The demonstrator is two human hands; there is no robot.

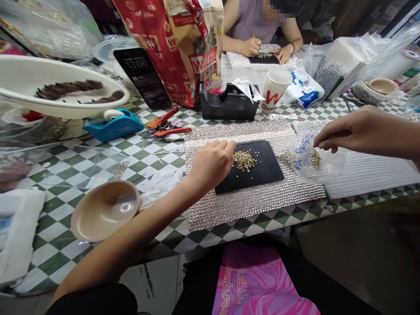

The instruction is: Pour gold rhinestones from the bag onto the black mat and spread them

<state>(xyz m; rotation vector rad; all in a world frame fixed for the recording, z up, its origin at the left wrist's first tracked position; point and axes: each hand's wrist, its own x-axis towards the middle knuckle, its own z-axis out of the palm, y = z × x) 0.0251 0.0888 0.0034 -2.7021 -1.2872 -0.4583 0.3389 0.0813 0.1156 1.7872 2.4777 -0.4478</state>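
My left hand (214, 162) is closed, its fingers curled over the left part of a black ridged board (267, 168). Whatever those fingers hold, if anything, is hidden. Beside the knuckles, a loose heap of small gold beads (244, 161) is spread on the board. To the right, my right hand (344, 133) pinches at the upper edge of a clear plastic bag (301, 164) with blue handwriting. More gold beads (315, 159) show inside the bag. Under the board lies a sparkling rhinestone mat (226, 212).
A tan bowl (105, 210) stands left of my forearm. Orange-handled pliers (170, 124), a blue tape dispenser (114, 124), a black tape dispenser (229, 107), a phone (142, 78) and a paper cup (275, 89) stand behind. Across the table, another person's hands (252, 46) work on a similar board.
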